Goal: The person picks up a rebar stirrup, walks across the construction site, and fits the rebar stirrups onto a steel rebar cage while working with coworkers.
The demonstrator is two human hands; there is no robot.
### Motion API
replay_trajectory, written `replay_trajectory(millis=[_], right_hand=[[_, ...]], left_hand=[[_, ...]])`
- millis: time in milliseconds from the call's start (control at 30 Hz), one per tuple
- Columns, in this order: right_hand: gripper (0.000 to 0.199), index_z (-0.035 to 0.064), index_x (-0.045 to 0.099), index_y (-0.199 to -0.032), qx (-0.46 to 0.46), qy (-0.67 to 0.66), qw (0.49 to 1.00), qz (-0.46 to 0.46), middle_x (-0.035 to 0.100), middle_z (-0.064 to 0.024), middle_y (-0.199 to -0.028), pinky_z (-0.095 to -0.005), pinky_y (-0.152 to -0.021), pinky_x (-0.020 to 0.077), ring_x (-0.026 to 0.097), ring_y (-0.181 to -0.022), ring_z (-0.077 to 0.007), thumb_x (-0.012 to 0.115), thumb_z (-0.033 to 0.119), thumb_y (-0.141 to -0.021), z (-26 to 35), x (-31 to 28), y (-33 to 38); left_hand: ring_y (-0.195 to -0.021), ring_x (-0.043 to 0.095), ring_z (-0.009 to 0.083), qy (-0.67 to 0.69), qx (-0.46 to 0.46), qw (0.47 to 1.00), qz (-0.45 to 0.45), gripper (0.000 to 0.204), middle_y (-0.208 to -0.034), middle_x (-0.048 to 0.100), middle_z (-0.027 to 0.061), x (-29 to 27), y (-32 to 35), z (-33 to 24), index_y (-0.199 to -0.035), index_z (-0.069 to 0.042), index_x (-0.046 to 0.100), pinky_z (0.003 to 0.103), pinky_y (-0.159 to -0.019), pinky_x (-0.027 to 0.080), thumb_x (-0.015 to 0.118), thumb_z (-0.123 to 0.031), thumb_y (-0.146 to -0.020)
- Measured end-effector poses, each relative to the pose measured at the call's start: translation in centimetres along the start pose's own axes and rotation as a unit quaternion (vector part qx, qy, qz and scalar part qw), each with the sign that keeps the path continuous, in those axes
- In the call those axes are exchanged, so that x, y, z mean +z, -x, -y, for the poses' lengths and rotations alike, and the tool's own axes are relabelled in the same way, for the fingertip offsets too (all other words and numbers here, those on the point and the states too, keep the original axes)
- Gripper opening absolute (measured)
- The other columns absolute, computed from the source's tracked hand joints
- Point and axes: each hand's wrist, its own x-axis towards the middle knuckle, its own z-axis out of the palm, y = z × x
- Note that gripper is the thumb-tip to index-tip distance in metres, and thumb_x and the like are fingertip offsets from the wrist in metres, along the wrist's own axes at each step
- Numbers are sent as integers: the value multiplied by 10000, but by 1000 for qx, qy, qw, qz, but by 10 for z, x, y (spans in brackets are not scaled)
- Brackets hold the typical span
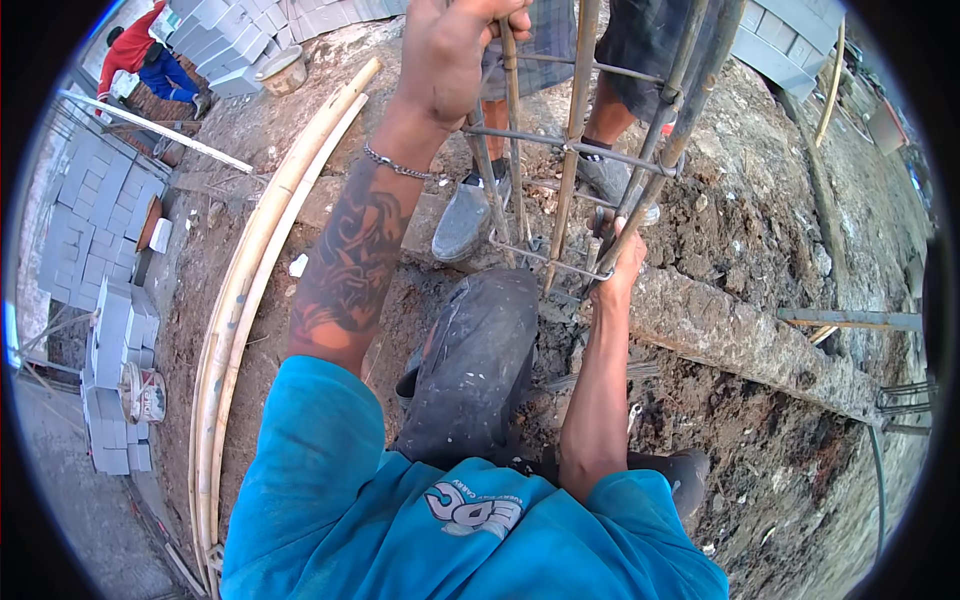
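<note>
An upright rebar cage [576, 110] of long steel bars tied with square stirrups stands in front of me. My left hand [452, 55] is raised at the top edge, its fingers closed around one of the left bars; part of that grip is cut off by the frame. Low on the right side, my right hand [625, 262] grips the cage near its bottom stirrup [545, 257]. Some of its fingers are hidden behind the bars. My bent knee [490, 330] is close to the cage's foot, where the bars meet rough ground.
Another person in grey shoes [468, 222] stands just behind the cage. Bamboo poles [245, 270] lie along the left. A concrete beam [745, 335] runs to the right, toward protruding rebar [905, 400]. Grey blocks [95, 215], a bucket [148, 392] and a red-topped person [130, 50] are farther left.
</note>
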Motion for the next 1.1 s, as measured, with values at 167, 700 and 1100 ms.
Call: replay_trajectory(millis=[167, 700, 1100], right_hand=[[349, -62, 611, -991, 3, 27, 1000, -5, 642, -126, -862, -319, -760, 461, 607, -798, -205, 560, 255, -854, 1, 1, 5], [284, -15, 578, -995, 14, -46, 998, -30, 582, -69, -814, -286, -643, 500, 592, -730, -177, 567, 233, -856, -9, 3, 1], [336, -5, 564, -959, 45, 3, 998, -53, 578, -72, -762, -261, -486, 452, 549, -578, -150, 548, 309, -841, -4, 2, 1]], left_hand=[[-784, 510, 137, -13, 8, 1000, -21, 547, -887, 533, 69, 2, 7, -9, -1305, 61, 336, 281, -719, 420, 487, -155, -826], [-761, 456, 93, -55, 40, 998, 6, 583, -831, 501, 27, -12, 14, 3, -1316, 44, 365, 250, -687, 391, 588, -217, -845], [-1061, 556, 171, -185, -256, 947, -49, 418, -1142, 587, 115, -69, 165, 132, -1234, 17, 491, 294, -912, 443, 622, -86, -851]])
